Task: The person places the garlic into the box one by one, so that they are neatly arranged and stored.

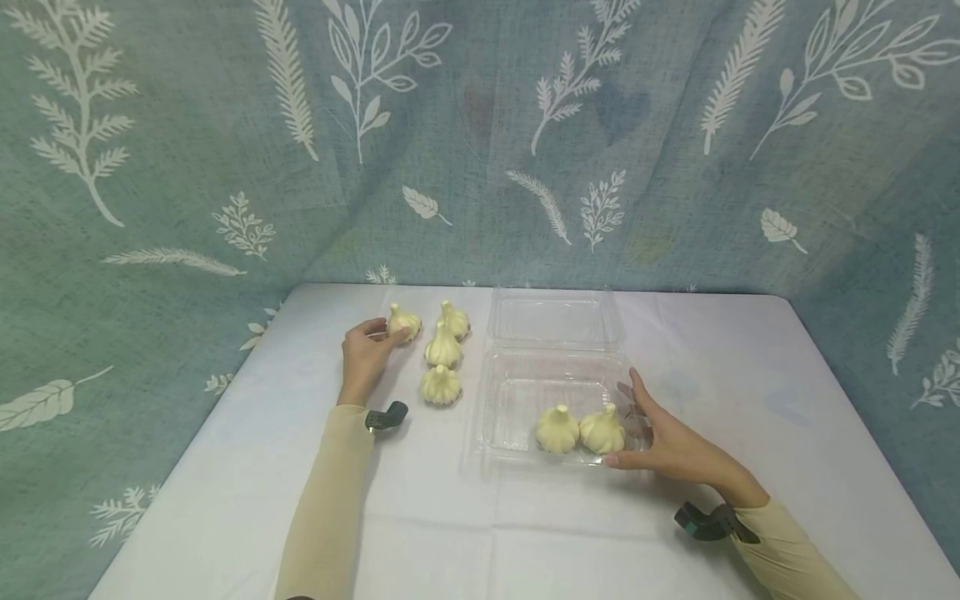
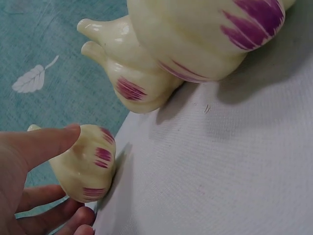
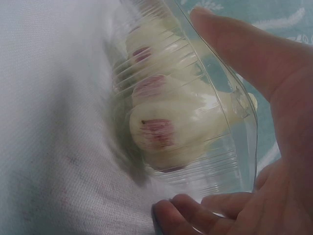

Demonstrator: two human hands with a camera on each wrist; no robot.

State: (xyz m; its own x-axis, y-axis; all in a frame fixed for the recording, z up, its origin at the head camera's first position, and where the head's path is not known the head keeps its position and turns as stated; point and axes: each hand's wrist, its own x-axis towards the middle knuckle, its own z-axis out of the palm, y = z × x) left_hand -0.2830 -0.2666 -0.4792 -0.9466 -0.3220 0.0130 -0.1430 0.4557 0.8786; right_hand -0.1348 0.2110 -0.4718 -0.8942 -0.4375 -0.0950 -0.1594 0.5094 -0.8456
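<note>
At the back left of the table, my left hand point(image 1: 365, 357) grips a pale garlic bulb point(image 1: 406, 322) between thumb and fingers. Purple streaks mark this bulb's base in the left wrist view, where it sits at the table surface. A hinged clear plastic container point(image 1: 512, 421) lies with its lid point(image 1: 553, 320) folded back. Two garlic bulbs point(image 1: 557, 430) stand side by side in the front right of its base. My right hand point(image 1: 678, 446) holds the container's right front corner, thumb along the front rim and fingers at the side.
Several garlic bulbs point(image 1: 442, 347) form a column between my left hand and the container. A white cloth point(image 1: 427, 517) covers the table. Behind the table's back edge hangs a blue-green curtain point(image 1: 480, 167) with white leaf prints.
</note>
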